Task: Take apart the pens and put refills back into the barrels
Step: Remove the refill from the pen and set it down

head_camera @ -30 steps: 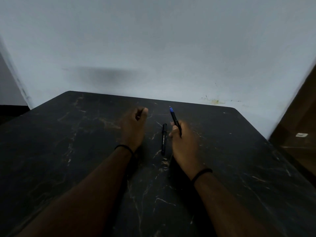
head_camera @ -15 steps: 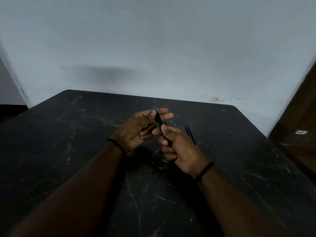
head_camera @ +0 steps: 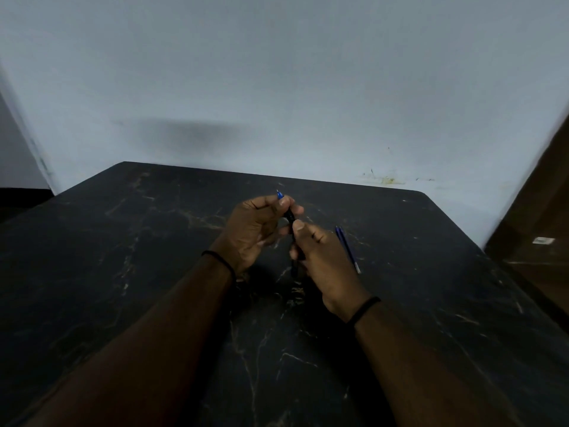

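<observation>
Where the dim light falls, a black tabletop with pale marble-like veins fills the lower part of the scene, its far edge meeting a plain bluish-white wall. A soft grey shadow lies on that wall just above the far edge, and a small yellowish stain marks it low down toward the right. At the far left a wall corner turns away above a dark strip; at the right edge stands a brown wooden surface with a small white tag, too blurred to read. No brand or writing can be made out anywhere, not even on the pen.

Both forearms reach in from the near edge, each with a thin black band at the wrist. Over the middle of the tabletop the left hand is curled, its fingers pinching the far, upper part of a black pen, whose blue tip pokes out just beyond the fingertips. The right hand is closed round the pen's nearer, lower part, thumb pressed on top. A dark slender shape shows below the right hand; what it is cannot be told.

Just right of the right hand, two thin blue refills lie side by side on the tabletop, touching or nearly so, their pale ends pointing near.
</observation>
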The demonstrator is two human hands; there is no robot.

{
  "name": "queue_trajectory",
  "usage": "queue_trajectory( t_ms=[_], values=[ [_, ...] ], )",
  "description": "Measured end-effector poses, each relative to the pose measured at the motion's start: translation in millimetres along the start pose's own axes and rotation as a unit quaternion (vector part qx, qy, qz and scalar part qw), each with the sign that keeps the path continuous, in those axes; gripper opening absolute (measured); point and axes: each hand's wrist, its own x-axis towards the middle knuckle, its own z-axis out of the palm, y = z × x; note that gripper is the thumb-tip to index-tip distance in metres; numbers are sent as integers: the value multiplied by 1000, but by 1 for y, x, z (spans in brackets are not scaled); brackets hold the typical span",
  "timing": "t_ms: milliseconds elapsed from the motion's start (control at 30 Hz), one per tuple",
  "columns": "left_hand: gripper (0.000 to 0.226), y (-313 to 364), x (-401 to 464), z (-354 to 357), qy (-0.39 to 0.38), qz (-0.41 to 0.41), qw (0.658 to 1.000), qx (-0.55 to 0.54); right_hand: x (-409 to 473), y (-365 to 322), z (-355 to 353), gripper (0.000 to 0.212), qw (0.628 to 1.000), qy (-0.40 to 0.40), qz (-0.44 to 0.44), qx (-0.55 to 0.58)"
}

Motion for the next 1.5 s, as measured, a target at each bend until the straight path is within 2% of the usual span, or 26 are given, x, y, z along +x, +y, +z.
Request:
queue_trajectory(
  t_ms=[100, 233, 333, 433, 533, 633, 700, 833, 1000, 1133, 1233, 1333, 1433, 1500],
  values=[
    [20, 0, 1, -4, 34, 0, 999, 16, 0, 0, 1, 34, 1000, 27, -3, -11],
    [27, -4, 2, -6, 50, 1, 998, 34, 1, 2, 0, 8, 997, 61, -26, -33],
    [32, -7, 2, -8, 35, 2, 998, 43, 1, 4, -1, 19, 998, 63, -19, -26],
    [40, -7, 3, -11, 33, 6, 998, 50, -1, 2, 3, 20, 998, 54, -11, -28],
    [54, -7, 3, -11, 36, 5, 997, 61, 0, 2, 3, 30, 997, 58, -18, -47],
    [64, -8, 2, -12, 34, 4, 997, 69, -1, 2, 2, 20, 995, 73, -28, -61],
    [55, -8, 2, -12, 32, -2, 997, 75, 0, 2, 0, 6, 996, 77, -21, -40],
    [29, -9, 1, -9, 23, -1, 997, 69, -2, 1, 3, 18, 997, 66, -2, -35],
    [23, -8, 1, -10, 29, -1, 997, 78, -3, 0, 5, 34, 995, 65, -8, -70],
    [21, -8, 0, -9, 28, -4, 997, 73, -1, 1, 2, 7, 996, 75, -17, -52],
    [20, -7, -2, -8, 23, -8, 996, 87, -1, 2, 5, 17, 997, 76, -13, -28],
    [15, -6, -2, -7, 24, -10, 995, 91, -2, 1, 5, 21, 994, 79, -20, -70],
    [14, -7, -1, -6, 35, -5, 995, 89, -1, 2, 3, 36, 990, 77, -23, -113],
    [15, -7, -1, -5, 38, -6, 995, 90, -1, 1, 3, 32, 989, 80, -30, -121]
  ],
)
